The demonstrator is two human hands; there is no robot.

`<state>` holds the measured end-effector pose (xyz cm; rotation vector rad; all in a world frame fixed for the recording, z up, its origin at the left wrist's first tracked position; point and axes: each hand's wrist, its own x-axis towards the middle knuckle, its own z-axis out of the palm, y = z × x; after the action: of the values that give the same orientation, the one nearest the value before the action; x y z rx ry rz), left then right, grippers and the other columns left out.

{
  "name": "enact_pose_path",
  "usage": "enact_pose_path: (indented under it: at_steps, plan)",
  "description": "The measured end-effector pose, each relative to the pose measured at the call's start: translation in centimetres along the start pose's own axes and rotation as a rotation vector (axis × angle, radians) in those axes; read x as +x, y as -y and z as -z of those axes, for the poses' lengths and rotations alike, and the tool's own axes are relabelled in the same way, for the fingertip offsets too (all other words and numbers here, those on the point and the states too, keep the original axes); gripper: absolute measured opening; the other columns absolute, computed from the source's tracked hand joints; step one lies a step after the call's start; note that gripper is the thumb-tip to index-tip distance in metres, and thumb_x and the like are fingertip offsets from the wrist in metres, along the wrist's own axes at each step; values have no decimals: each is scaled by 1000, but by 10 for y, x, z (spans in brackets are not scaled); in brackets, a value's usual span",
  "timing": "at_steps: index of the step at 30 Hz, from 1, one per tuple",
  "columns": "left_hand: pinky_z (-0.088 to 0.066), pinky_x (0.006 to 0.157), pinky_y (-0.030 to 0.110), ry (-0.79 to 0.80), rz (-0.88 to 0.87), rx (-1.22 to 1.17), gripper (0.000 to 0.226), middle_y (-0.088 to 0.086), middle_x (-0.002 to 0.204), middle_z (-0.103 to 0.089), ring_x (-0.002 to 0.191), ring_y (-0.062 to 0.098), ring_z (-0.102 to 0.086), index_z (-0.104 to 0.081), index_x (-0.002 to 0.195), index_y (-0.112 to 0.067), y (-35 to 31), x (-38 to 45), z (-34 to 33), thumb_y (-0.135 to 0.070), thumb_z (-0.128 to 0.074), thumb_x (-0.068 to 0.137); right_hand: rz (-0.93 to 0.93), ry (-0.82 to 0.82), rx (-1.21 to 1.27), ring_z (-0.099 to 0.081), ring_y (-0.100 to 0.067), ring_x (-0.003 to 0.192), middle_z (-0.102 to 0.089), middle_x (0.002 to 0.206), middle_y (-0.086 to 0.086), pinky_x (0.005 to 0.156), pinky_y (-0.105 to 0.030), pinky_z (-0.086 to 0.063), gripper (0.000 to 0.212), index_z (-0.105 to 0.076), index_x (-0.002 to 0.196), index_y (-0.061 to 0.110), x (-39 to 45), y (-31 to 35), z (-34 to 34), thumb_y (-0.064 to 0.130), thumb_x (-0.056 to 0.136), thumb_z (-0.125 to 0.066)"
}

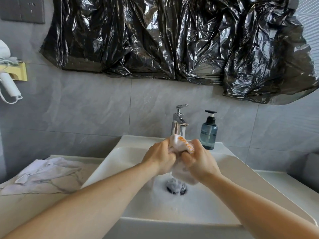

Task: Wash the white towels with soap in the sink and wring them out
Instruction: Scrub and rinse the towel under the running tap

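Two hands on one white towel (181, 144), centre of frame, held over the sink (120, 159) just below the faucet (179, 121). Your left hand (160, 158) has its grip clenched round the towel's left part, fingers curled into the cloth. Your right hand (201, 161) has the same grip on the right part, thumb on top. The two hands touch or nearly touch at the knuckles. The towel bunches up between them; orange lettering shows on the top fold, too crumpled to read. A wet tail of cloth hangs below your hands toward the drain (176, 187).

Water runs from the faucet spout down behind the towel. Foam and water sit in the basin around the drain.

A blue soap bottle (208, 133) with a black pump stands upright on the sink's back ledge, just right of the faucet, near your right hand but apart from it.

A second white towel (46, 169) lies crumpled on the bench (34, 204) at lower left of frame, well apart from the sink bowl. The bench top is marbled, pale with grey veins.

Black plastic sheeting (172, 37) covers the wall across the upper frame. A white hair dryer (8, 85) hangs in a yellow holder (19, 71) at the left edge. A grey wall socket (22, 10) sits in the upper left corner.
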<state>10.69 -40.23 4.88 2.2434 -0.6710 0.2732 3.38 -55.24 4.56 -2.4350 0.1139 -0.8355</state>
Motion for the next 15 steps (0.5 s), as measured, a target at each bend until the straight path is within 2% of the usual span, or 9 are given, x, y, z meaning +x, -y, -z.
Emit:
enact_pose_path:
  at_steps: [3, 5, 7, 8, 10, 11, 12, 15]
  plan:
    - [-55, 86, 37, 60, 28, 15, 48, 1, 115, -75, 105, 30, -67, -65, 114, -35, -1, 0, -2, -46, -49, 70, 190, 52, 94, -60, -21, 74, -64, 74, 6, 65, -42, -50, 30, -48, 95, 25, -9, 7, 2, 38, 70, -54]
    - [-54, 80, 35, 84, 28, 3, 36, 0, 111, -76, 100, 28, -68, -64, 104, -35, -1, 0, 0, -46, -52, 72, 237, 93, 143, -60, -21, 74, -65, 75, 6, 65, -43, -48, 27, -47, 95, 27, -12, 8, 4, 36, 72, -57]
    - [-50, 76, 31, 81, 12, -67, 43, 2, 109, -76, 101, 27, -68, -69, 105, -31, -1, -1, 3, -38, -48, 69, 196, 63, 78, -61, -27, 77, -66, 79, 4, 65, -44, -48, 23, -44, 96, 28, -6, 1, 1, 36, 76, -52]
    - [-48, 72, 31, 80, -8, -90, 41, 5, 106, -77, 101, 29, -69, -70, 99, -27, -2, -1, 3, -35, -47, 66, 146, 25, 30, -60, -31, 78, -66, 80, 2, 65, -44, -48, 20, -43, 96, 27, -1, -3, 0, 36, 79, -50]
    - [-46, 67, 32, 96, -57, -94, 20, 7, 97, -76, 95, 32, -68, -63, 79, -25, -5, -4, 3, -33, -48, 68, -16, -54, 7, -59, -35, 81, -66, 84, -5, 67, -45, -48, 15, -46, 96, 23, 6, -9, 0, 33, 86, -48]
    - [-48, 67, 33, 105, -72, -86, 16, 6, 95, -75, 93, 32, -67, -61, 77, -26, -6, -5, 1, -34, -49, 70, -67, -75, 23, -59, -35, 83, -66, 85, -5, 69, -45, -49, 17, -48, 95, 21, 7, -10, 1, 34, 85, -47]
    - [-51, 70, 34, 109, -72, -75, 20, 6, 97, -75, 94, 31, -67, -62, 80, -25, -7, -5, -1, -34, -48, 71, -61, -70, 49, -59, -33, 83, -65, 84, -3, 70, -45, -49, 21, -49, 94, 20, 6, -10, 3, 36, 81, -45]
    - [-57, 84, 38, 98, 2, -39, 47, 3, 107, -77, 100, 29, -69, -72, 107, -28, -2, -2, -5, -45, -46, 71, 125, 60, 134, -58, -23, 79, -63, 79, 4, 70, -43, -48, 23, -50, 92, 24, -8, 2, 5, 37, 74, -51]
